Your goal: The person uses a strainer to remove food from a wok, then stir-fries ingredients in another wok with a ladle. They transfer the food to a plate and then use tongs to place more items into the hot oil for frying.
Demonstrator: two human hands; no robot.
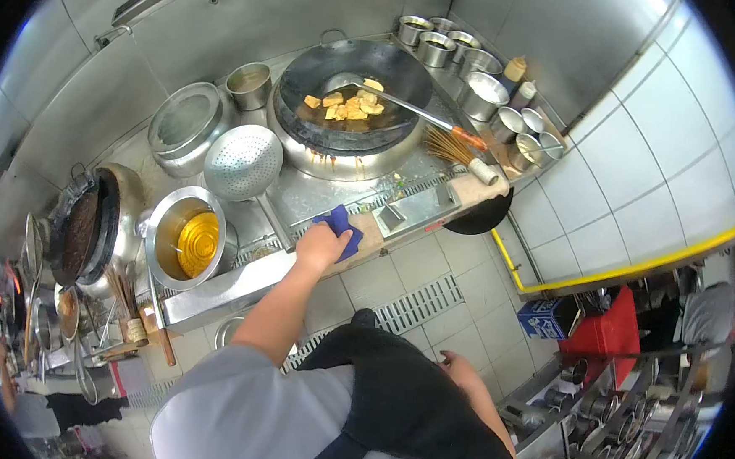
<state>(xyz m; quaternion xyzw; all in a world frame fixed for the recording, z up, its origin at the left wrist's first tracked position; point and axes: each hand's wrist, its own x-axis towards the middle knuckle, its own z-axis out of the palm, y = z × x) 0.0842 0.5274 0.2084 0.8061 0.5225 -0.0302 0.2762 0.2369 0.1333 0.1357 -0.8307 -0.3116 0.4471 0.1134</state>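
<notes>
My left hand [321, 245] is closed on a blue cloth [340, 229] at the front edge of the stove counter. Just left of it lies the handle of a perforated strainer [244, 163]. Beyond the hand, a large black wok [310, 70] holds golden-brown food pieces [354, 109], and a long-handled ladle [408, 109] rests in it. My right hand [457, 370] hangs low over the floor beside the dark apron, its fingers apart and holding nothing.
A metal pot [159, 255] of yellow oil stands left. Metal containers [483, 97] and sauce bottles [514, 70] line the back right. A bamboo brush [482, 171] lies near the counter edge. Shelves with pans are lower right; another person [34, 415] is at lower left.
</notes>
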